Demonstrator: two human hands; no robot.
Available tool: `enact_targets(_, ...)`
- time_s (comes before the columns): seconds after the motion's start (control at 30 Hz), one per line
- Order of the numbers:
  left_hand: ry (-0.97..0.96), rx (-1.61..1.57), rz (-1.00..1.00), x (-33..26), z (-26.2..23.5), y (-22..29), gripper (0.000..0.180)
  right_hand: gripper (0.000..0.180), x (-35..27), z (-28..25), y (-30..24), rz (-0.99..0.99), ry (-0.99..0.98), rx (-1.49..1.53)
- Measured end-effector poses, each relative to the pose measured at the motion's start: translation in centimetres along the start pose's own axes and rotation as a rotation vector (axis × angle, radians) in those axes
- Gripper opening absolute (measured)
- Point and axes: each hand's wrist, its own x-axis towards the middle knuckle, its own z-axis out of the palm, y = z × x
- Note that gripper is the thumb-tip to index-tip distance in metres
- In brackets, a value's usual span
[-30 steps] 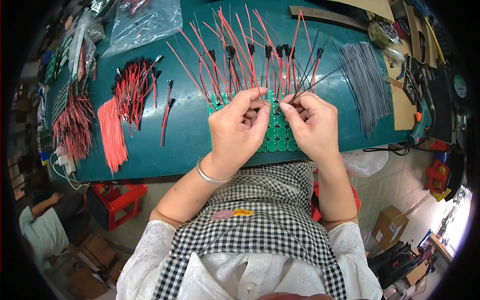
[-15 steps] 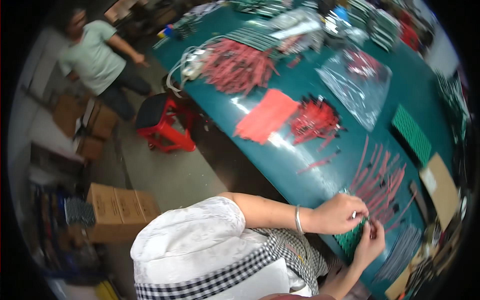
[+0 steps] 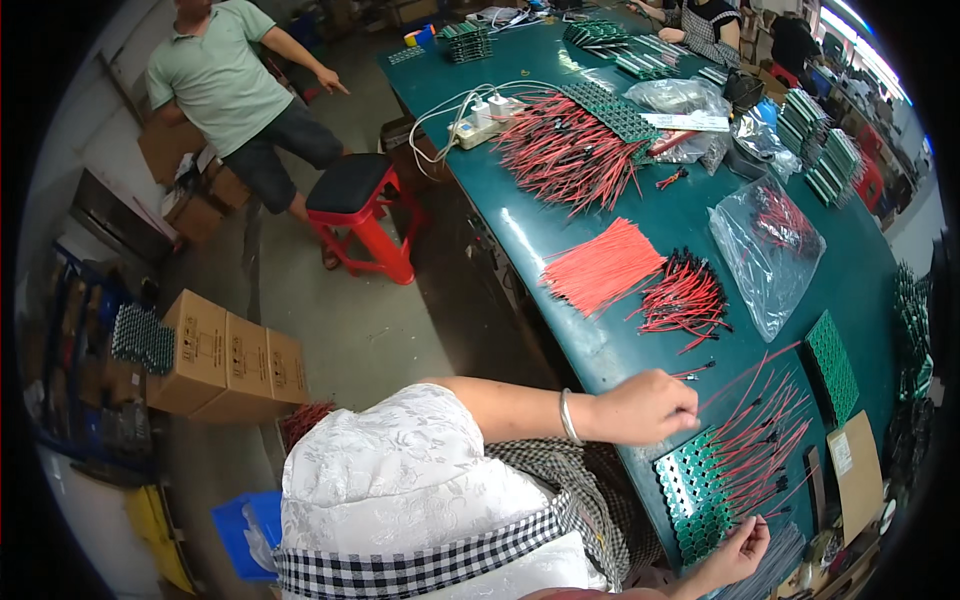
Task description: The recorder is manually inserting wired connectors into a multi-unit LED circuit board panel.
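Note:
My left hand (image 3: 645,408), with a bangle on its wrist, is closed above the near edge of the table. A thin red wire (image 3: 750,375) runs out from its fingertips. Below it lies a green board with rows of round holes (image 3: 690,490). Many red wires with black ends (image 3: 765,440) fan out from the board's right side. My right hand (image 3: 735,555) is at the board's lower right corner, thumb and fingers pinched together. What is between them is too small to make out.
Beyond are a flat stack of red wires (image 3: 605,265), a bundle with black connectors (image 3: 688,298) and a clear bag (image 3: 765,260). A green board stack (image 3: 832,365) and cardboard (image 3: 855,475) stand at right. A person (image 3: 225,85) stands behind a red stool (image 3: 360,225).
My hands were close together over the green board and have come apart. The left one has moved up and left with a red wire; the right is lower. The whole view has shifted.

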Motion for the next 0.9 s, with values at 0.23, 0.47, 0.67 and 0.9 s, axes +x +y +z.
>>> enact_targets(0.23, 0.114, 0.123, -0.224, -0.1, -7.2, -2.0, 0.017, 0.015, 0.7, -3.3, 0.5, 0.07, 0.135, 0.297)
enact_targets(0.47, 0.175, 0.603, -0.356, 0.6, -11.7, -4.7, 0.016, 0.013, 0.3, -6.1, 3.6, 0.111, 0.158, 0.362)
enact_targets(0.67, 0.22, 0.965, -0.456, 0.3, -14.4, -6.9, 0.019, 0.012, -0.1, -6.2, 4.5, 0.148, 0.154, 0.365)
enact_targets(0.9, 0.206, 1.031, -0.438, 0.9, -13.8, -8.0, 0.026, 0.012, 0.2, -6.5, 5.2, 0.134, 0.122, 0.269)
